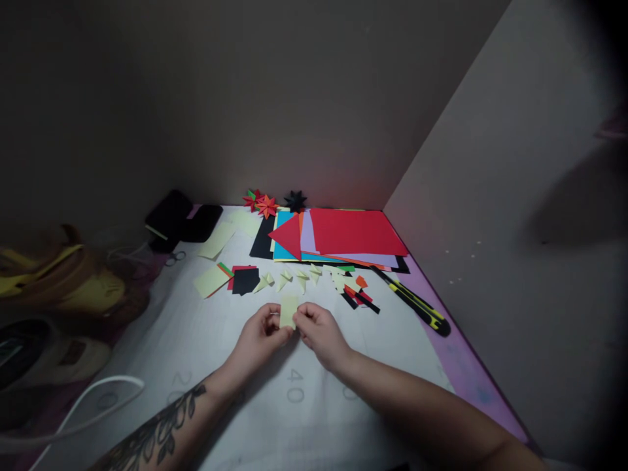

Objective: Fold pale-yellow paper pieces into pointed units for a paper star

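A small pale yellow piece of paper (288,311) is held upright between both hands above the white work surface (265,418). My left hand (262,332) pinches its left side and lower edge. On the right side, my right hand (321,332) grips the paper between thumb and fingers. Just beyond the hands lies a row of several small folded pale yellow pieces (284,280). Square sheets in pale yellow (210,281) and black (245,281) lie to their left, and paper scraps (353,288) to their right.
A yellow and black cutter (422,309) lies at right. Behind are stacked coloured sheets (358,232), a black paper star (295,201) and an orange one (267,207). Scissors (175,258), black cases (201,224), a yellow bag (93,284) and a white cable (88,392) are at left.
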The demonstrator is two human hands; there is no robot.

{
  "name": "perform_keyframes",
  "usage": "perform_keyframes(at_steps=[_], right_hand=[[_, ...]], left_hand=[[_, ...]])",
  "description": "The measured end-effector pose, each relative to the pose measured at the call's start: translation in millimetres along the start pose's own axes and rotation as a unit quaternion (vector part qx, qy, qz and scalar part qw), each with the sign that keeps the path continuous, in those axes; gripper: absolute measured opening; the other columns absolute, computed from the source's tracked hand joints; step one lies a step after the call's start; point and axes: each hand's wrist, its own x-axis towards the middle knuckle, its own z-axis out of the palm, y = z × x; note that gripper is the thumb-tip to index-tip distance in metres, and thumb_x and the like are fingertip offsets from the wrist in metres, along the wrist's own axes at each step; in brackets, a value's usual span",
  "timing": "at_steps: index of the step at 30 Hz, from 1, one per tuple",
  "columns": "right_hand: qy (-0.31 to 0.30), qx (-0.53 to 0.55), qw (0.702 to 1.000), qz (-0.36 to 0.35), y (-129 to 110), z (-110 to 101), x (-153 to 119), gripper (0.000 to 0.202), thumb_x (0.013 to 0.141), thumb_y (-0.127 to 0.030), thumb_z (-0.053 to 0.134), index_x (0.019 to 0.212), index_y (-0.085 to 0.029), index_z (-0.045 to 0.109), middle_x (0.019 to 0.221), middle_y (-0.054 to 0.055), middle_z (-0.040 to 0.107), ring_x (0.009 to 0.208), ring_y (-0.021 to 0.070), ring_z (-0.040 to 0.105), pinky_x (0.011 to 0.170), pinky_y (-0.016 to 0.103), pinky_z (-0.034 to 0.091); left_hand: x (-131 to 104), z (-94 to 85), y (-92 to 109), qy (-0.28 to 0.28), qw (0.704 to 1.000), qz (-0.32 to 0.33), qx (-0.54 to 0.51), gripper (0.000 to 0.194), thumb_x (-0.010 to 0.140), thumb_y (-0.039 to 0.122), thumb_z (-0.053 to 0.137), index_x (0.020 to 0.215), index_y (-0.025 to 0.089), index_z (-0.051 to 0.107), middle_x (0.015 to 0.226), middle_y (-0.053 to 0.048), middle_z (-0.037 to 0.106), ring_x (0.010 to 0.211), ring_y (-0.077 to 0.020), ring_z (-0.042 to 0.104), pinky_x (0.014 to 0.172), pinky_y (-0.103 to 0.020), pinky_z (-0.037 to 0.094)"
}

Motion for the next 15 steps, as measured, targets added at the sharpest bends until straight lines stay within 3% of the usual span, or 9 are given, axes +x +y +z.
perform_keyframes(at_steps=[4, 10, 15], right_hand=[[-0.026, -0.013, 1.000, -0.002, -4, -2, -1, 0.019, 0.075, -0.029, 0.057, 0.062, -0.021, 0.045, 0.049, -0.009, 0.037, 0.045, 0.0079, 0.031, 0.044, 0.021, 0.024], [-0.067, -0.130, 0.986, -0.074, -11, 1, -5, 0.019, 0.075, -0.022, 0.053, 0.058, -0.019, 0.046, 0.062, -0.004, 0.045, 0.059, 0.0111, 0.042, 0.057, 0.024, 0.034], [-0.066, -0.150, 0.980, -0.114, -14, 3, -7, 0.018, 0.074, -0.015, 0.051, 0.057, -0.020, 0.049, 0.065, -0.003, 0.048, 0.063, 0.0126, 0.047, 0.062, 0.026, 0.037]], left_hand=[[-1, 1.1, 6, -0.017, 1.000, 0.001, 0.001, 0.029, 0.067, 0.032, 0.075, 0.085, 0.015, 0.060, 0.073, -0.001, 0.063, 0.066, -0.0138, 0.056, 0.062, -0.024, 0.042], [-2, -1.9, 0, 0.040, 0.999, -0.016, 0.007, 0.027, 0.074, 0.037, 0.069, 0.064, 0.014, 0.057, 0.056, 0.004, 0.050, 0.053, -0.0093, 0.044, 0.052, -0.022, 0.032], [4, -9.2, -3, 0.097, 0.992, -0.018, -0.078, 0.025, 0.072, 0.036, 0.070, 0.065, 0.015, 0.057, 0.056, 0.004, 0.052, 0.052, -0.0095, 0.045, 0.053, -0.022, 0.034]])
